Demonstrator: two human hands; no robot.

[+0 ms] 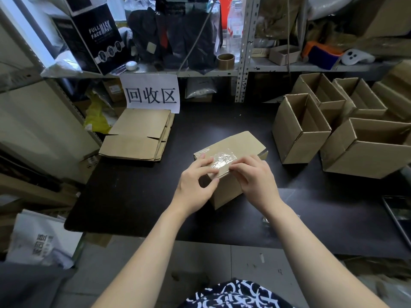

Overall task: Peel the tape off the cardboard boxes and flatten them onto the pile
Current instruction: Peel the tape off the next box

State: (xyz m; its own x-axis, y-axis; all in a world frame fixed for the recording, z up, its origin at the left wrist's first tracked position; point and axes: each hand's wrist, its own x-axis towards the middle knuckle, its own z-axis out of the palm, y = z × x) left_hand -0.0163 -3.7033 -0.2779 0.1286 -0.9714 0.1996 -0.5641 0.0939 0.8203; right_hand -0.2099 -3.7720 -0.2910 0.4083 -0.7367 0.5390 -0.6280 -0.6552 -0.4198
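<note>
A small brown cardboard box (pixel 241 142) stands in the middle of the black table (pixel 133 196), upside down with clear shiny tape (pixel 223 160) across its top seam. My left hand (pixel 195 181) holds the box's near left corner, fingers on top and thumb against the side. My right hand (pixel 253 176) rests on the near right edge, its fingertips curled at the end of the tape. A pile of flattened boxes (pixel 138 134) lies at the table's back left.
Several open upright boxes (pixel 300 130) crowd the table's right side. A white paper sign (pixel 152 94) hangs from the metal shelf above the pile. A tape roll (pixel 225 61) sits on that shelf. A dark tray edge (pixel 398 212) shows at far right.
</note>
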